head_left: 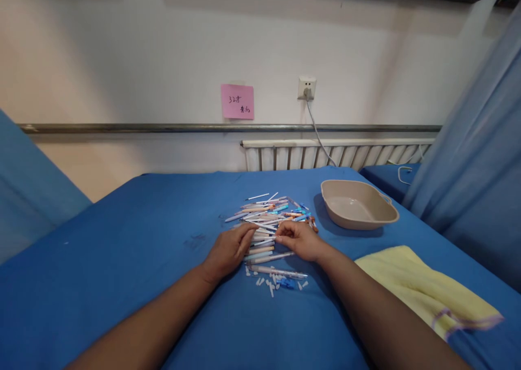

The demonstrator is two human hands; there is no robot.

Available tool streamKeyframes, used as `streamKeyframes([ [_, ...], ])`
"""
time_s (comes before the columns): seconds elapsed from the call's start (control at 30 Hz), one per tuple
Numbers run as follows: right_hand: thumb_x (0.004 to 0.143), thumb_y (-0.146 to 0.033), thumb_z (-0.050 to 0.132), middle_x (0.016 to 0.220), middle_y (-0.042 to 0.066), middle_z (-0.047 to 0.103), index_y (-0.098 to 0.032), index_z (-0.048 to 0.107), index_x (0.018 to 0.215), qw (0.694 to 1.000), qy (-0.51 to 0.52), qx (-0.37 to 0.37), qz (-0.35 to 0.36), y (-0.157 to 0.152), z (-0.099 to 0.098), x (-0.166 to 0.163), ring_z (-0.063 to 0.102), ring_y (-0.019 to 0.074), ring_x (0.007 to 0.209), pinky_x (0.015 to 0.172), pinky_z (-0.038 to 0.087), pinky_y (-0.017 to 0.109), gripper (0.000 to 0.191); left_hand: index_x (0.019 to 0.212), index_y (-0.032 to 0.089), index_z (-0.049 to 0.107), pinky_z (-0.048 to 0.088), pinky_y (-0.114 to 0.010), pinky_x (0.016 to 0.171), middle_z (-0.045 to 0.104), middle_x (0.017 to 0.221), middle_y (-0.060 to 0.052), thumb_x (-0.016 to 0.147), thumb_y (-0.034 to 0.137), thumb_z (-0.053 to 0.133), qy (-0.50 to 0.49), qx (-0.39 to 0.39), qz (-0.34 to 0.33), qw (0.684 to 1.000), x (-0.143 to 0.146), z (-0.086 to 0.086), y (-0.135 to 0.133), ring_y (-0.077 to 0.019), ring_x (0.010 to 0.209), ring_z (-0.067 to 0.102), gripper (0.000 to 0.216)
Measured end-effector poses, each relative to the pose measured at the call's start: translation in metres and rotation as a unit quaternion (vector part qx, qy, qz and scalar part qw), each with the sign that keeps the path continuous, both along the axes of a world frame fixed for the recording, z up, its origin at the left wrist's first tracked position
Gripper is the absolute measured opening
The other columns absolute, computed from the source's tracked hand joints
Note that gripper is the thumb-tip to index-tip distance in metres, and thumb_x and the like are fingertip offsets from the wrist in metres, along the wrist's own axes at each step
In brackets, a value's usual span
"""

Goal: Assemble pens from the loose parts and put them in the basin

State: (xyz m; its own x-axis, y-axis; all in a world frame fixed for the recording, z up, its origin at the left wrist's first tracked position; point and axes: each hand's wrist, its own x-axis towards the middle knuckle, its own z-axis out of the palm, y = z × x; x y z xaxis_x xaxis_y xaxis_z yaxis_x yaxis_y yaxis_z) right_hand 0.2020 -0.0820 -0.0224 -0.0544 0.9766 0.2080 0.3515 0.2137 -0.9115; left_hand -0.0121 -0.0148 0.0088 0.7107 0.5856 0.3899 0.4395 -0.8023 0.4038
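A loose heap of pen parts point(264, 210) lies on the blue sheet in front of me: pale barrels, thin white refills and some blue and orange-brown pieces. My left hand point(234, 246) is at the heap's left side, fingers bent together and thumb close to them; what they grip, if anything, is hidden. On the other side, my right hand point(300, 238) pinches the end of a thin white pen refill point(266, 241) between thumb and fingertips. Closer to me are clear pen barrels point(279, 272), small white plugs point(272, 287) and blue clip-like pieces point(287, 284).
A beige plastic basin point(358, 204) stands at the right behind a yellow cloth point(407, 278). The blue sheet point(122, 250) covers the bed. Blue curtains point(480, 142) hang on both sides. Along the wall run a metal rail point(163, 128) and a radiator point(293, 155).
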Motion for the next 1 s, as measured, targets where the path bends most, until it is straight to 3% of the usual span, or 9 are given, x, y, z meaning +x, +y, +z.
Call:
streamKeyframes([
  [0.23, 0.076, -0.019, 0.060, 0.069, -0.002, 0.056, -0.017, 0.060, 0.079, 0.997, -0.069, 0.006, -0.022, -0.001, 0.001, 0.020, 0.048, 0.0095, 0.060, 0.054, 0.036, 0.020, 0.004, 0.106, 0.018, 0.061, 0.042, -0.025, 0.056, 0.060, 0.066, 0.001, 0.090, 0.035, 0.040, -0.092, -0.014, 0.092, 0.991, -0.006, -0.002, 0.007, -0.0144, 0.056, 0.054, 0.032],
  [0.47, 0.075, -0.016, 0.061, 0.069, -0.002, 0.056, -0.017, 0.059, 0.079, 0.993, -0.115, -0.015, -0.006, 0.000, -0.007, 0.030, 0.049, 0.0089, 0.056, 0.052, 0.038, 0.019, 0.004, 0.102, 0.016, 0.060, 0.034, -0.022, 0.050, 0.051, 0.054, 0.005, 0.086, 0.038, 0.045, -0.174, -0.055, 0.122, 0.976, -0.007, 0.001, 0.007, -0.0112, 0.047, 0.044, 0.032],
  [0.63, 0.076, -0.018, 0.061, 0.071, -0.002, 0.058, -0.017, 0.059, 0.080, 0.995, -0.101, -0.003, -0.006, -0.002, -0.001, 0.027, 0.051, 0.0098, 0.060, 0.053, 0.039, 0.019, 0.004, 0.099, 0.016, 0.062, 0.034, -0.022, 0.050, 0.046, 0.052, 0.006, 0.084, 0.039, 0.045, -0.146, -0.052, 0.125, 0.980, -0.006, -0.001, 0.009, -0.0117, 0.048, 0.043, 0.032],
  [0.73, 0.079, -0.019, 0.059, 0.073, -0.001, 0.058, -0.018, 0.060, 0.082, 0.996, -0.089, 0.002, -0.006, -0.003, 0.002, 0.025, 0.051, 0.0101, 0.060, 0.053, 0.039, 0.020, 0.004, 0.098, 0.018, 0.063, 0.039, -0.023, 0.055, 0.053, 0.058, 0.004, 0.086, 0.039, 0.042, -0.096, -0.047, 0.106, 0.989, -0.006, -0.002, 0.010, -0.0131, 0.054, 0.050, 0.032],
  [0.87, 0.079, -0.019, 0.060, 0.077, 0.000, 0.061, -0.019, 0.064, 0.084, 0.987, -0.157, 0.032, -0.016, 0.000, -0.003, 0.021, 0.054, 0.0118, 0.069, 0.062, 0.039, 0.021, 0.006, 0.093, 0.020, 0.064, 0.044, -0.027, 0.070, 0.067, 0.080, -0.002, 0.088, 0.037, 0.040, -0.029, -0.008, 0.087, 0.996, -0.003, 0.001, 0.009, -0.0171, 0.074, 0.060, 0.031],
  [1.0, 0.081, -0.021, 0.059, 0.079, 0.000, 0.064, -0.021, 0.066, 0.086, 0.974, -0.217, 0.052, -0.027, -0.001, -0.001, 0.015, 0.056, 0.0134, 0.074, 0.065, 0.038, 0.023, 0.009, 0.090, 0.020, 0.066, 0.042, -0.032, 0.079, 0.067, 0.084, -0.005, 0.086, 0.035, 0.046, 0.019, 0.060, 0.049, 0.997, 0.001, 0.005, 0.005, -0.0198, 0.081, 0.060, 0.025],
])
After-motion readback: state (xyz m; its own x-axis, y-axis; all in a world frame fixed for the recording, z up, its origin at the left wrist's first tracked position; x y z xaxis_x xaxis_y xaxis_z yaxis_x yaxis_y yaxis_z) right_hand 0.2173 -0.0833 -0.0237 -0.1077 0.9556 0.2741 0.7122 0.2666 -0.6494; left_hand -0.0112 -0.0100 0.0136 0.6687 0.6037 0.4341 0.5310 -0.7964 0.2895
